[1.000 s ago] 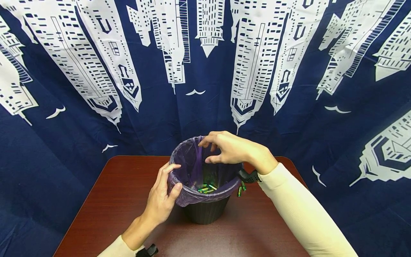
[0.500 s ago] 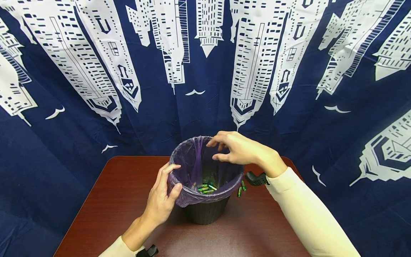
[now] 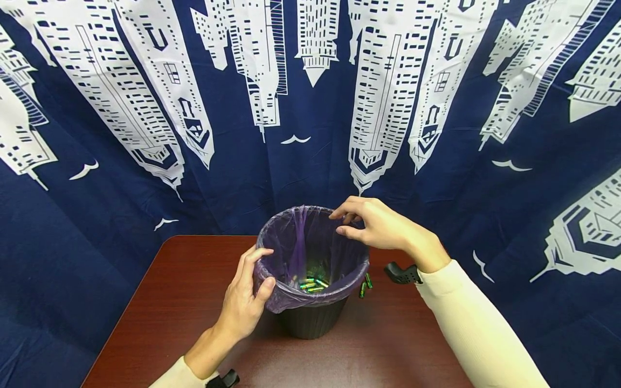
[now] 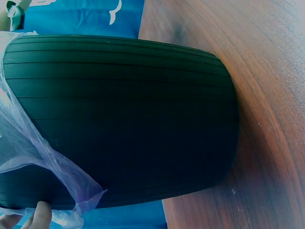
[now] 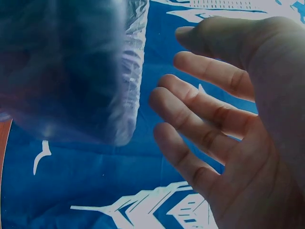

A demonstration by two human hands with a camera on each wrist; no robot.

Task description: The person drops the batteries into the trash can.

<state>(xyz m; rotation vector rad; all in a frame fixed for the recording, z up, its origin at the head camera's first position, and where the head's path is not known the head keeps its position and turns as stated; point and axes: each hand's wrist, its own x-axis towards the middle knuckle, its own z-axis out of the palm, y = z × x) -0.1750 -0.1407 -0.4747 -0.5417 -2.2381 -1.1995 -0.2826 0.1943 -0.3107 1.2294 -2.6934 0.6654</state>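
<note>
A black ribbed trash can (image 3: 310, 321) stands on the table, lined with a translucent purple bag (image 3: 293, 302) folded over its rim. My left hand (image 3: 245, 296) holds the can's left side at the rim, thumb on the near side and fingers spread along the edge. Its fingertips (image 4: 42, 213) show beside the bag in the left wrist view. Several green batteries (image 3: 312, 285) lie inside at the bottom. Over the right rear rim hovers my right hand (image 3: 383, 223), fingers loosely bent and holding nothing; the right wrist view shows a gap between its fingers and the bag.
Two more green batteries (image 3: 363, 289) lie on the reddish-brown wooden table (image 3: 194, 302), just right of the can. Behind the table hangs a dark blue cloth (image 3: 310, 172) with white city buildings on it.
My right hand has moved rightward, from above the can's opening to its right rim. The left hand, the can and the batteries have stayed put.
</note>
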